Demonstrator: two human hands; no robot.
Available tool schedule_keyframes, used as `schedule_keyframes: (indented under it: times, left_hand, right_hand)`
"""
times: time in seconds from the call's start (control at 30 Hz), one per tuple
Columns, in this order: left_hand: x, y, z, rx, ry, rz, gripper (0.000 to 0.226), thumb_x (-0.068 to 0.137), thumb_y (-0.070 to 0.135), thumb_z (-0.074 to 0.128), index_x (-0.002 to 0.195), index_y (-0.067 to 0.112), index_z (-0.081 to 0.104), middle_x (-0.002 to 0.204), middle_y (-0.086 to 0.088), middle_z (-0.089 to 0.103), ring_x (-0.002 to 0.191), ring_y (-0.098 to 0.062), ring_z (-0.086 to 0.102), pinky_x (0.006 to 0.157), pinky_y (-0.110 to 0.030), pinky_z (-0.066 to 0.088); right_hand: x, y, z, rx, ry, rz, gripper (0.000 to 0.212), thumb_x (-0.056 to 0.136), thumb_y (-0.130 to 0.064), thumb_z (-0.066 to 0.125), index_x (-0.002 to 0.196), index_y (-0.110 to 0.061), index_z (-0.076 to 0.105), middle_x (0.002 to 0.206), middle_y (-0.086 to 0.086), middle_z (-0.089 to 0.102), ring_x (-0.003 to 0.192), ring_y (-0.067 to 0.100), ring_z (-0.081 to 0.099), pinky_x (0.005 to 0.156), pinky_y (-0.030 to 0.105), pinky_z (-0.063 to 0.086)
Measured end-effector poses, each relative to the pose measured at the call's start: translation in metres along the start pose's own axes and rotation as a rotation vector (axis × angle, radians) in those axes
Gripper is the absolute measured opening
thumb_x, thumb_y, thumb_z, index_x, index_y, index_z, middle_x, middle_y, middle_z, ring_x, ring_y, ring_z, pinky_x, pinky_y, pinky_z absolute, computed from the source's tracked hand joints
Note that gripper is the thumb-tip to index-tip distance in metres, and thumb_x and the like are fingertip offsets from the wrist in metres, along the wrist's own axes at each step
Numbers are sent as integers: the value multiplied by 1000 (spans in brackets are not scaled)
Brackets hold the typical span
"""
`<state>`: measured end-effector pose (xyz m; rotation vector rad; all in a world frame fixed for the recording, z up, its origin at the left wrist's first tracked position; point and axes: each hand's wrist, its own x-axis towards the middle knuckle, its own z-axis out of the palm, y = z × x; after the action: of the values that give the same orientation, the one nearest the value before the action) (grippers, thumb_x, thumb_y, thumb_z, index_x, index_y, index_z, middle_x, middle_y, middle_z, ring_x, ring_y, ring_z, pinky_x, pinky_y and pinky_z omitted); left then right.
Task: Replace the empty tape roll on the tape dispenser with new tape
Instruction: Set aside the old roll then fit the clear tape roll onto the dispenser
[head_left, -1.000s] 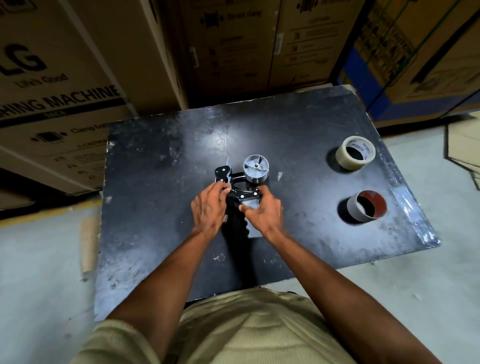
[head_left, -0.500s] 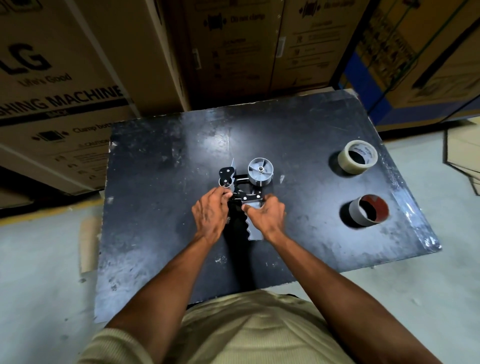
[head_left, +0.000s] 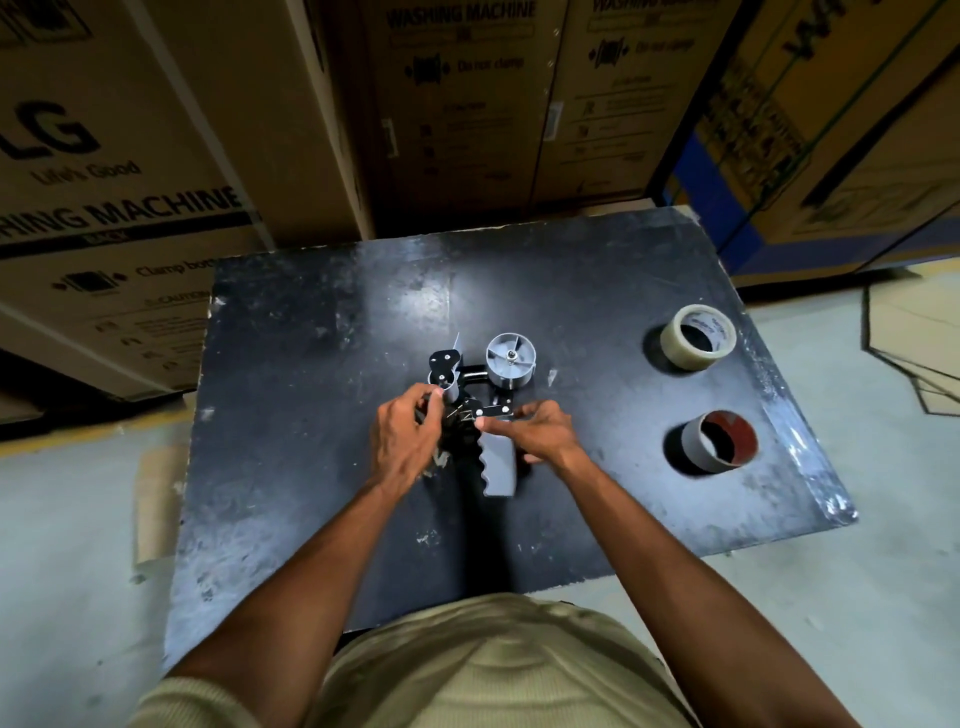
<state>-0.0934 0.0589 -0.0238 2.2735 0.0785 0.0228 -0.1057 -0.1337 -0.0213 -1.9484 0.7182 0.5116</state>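
Note:
A tape dispenser (head_left: 496, 460) lies flat in the middle of the black table (head_left: 311, 364), its grey handle pointing toward me. Its grey spool wheel (head_left: 510, 359) is bare, with no roll on it. My left hand (head_left: 405, 441) pinches the black front part by the small roller. My right hand (head_left: 540, 431) grips the black metal frame just above the handle. A new roll of pale tape (head_left: 697, 336) lies at the table's right side. The empty roll core (head_left: 718, 441), grey outside and red inside, stands nearer on the right.
Large cardboard washing machine boxes (head_left: 156, 156) stand close behind the table and to the left. More boxes (head_left: 831, 130) rise at the back right. Flattened cardboard (head_left: 914, 353) lies on the grey floor to the right.
Both hands have stayed on the dispenser. The right hand has slid slightly to the right, showing more of the grey handle.

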Motion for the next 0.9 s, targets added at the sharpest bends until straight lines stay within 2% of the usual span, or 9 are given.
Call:
schedule_keyframes:
  times: [0.1, 0.17, 0.27, 0.3, 0.37, 0.47, 0.63, 0.77, 0.9]
  left_hand:
    - [15, 8, 0, -31, 0, 2, 29, 94, 44, 48, 96, 25, 70, 66, 1, 67, 66, -22, 65, 65, -36, 55]
    - [24, 15, 3, -38, -10, 13, 28, 95, 42, 49, 96, 24, 71, 68, 0, 69, 66, -22, 67, 65, -35, 56]
    - [36, 24, 7, -38, -22, 49, 30, 96, 43, 50, 98, 22, 72, 69, 1, 69, 65, -21, 66, 63, -38, 58]
    - [40, 26, 8, -34, -20, 61, 32, 95, 45, 50, 98, 22, 72, 69, 0, 68, 65, -22, 66, 63, -39, 58]
    - [46, 31, 12, -23, -22, 80, 31, 95, 44, 51, 95, 20, 71, 68, -1, 68, 64, -24, 65, 62, -41, 56]
    - [52, 40, 18, -23, -33, 93, 28, 95, 41, 53, 90, 19, 70, 65, 0, 67, 62, -22, 65, 61, -40, 55]
    - [60, 42, 29, -30, -45, 88, 33, 93, 49, 49, 95, 23, 69, 66, 5, 70, 64, -19, 69, 66, -39, 58]
    - [63, 43, 32, -25, -49, 70, 36, 93, 51, 47, 96, 24, 70, 65, 6, 69, 64, -17, 69, 66, -39, 59]
    - [66, 45, 34, -41, -40, 51, 36, 93, 49, 48, 96, 23, 72, 64, 4, 69, 64, -18, 69, 68, -39, 58]
  right_hand:
    - [5, -4, -31, 97, -106, 50, 55, 67, -57, 90, 98, -17, 69, 95, 2, 76, 86, 16, 73, 68, 29, 59]
    - [14, -4, -54, 202, -45, 25, 40, 81, -51, 82, 93, -15, 70, 89, 4, 70, 82, 18, 67, 66, 29, 55]
    - [37, 5, -93, 268, 334, -26, 39, 83, -48, 79, 96, -11, 75, 89, 12, 71, 83, 30, 67, 72, 36, 55]
    - [42, 8, -106, 212, 461, -25, 39, 85, -43, 78, 106, -11, 74, 102, 15, 72, 93, 33, 68, 83, 38, 54]
    - [47, 9, -129, 109, 637, -13, 39, 90, -28, 73, 124, -10, 64, 133, 19, 57, 105, 35, 63, 100, 39, 47]
    - [57, 13, -153, -18, 782, 17, 45, 90, -13, 65, 133, -7, 52, 145, 19, 36, 104, 43, 62, 97, 44, 49]
    - [77, 27, -172, -170, 652, 97, 50, 90, -13, 70, 136, -6, 51, 149, 19, 38, 116, 47, 60, 100, 48, 48]
    - [86, 34, -175, -227, 642, 4, 42, 92, -3, 66, 133, -3, 60, 136, 23, 57, 118, 46, 60, 102, 47, 48]
    - [88, 27, -165, -157, 595, -18, 50, 88, 6, 61, 136, -6, 62, 127, 25, 66, 116, 47, 63, 101, 49, 53]
